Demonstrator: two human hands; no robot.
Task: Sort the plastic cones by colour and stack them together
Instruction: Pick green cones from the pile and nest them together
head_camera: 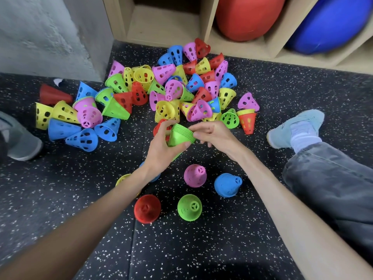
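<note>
A big heap of perforated plastic cones in pink, yellow, blue, green and red lies on the speckled floor. My left hand grips a nested stack of green cones, rims pointing right. My right hand pinches the rims of that stack with thumb and forefinger. Closer to me, cones stand upright: pink, blue, green and red. A yellow cone and another blue one are partly hidden behind my left forearm.
A wooden shelf unit at the back holds a red ball and a blue ball. My right leg and light-blue shoe lie at the right, a grey shoe at the left. A concrete pillar stands back left.
</note>
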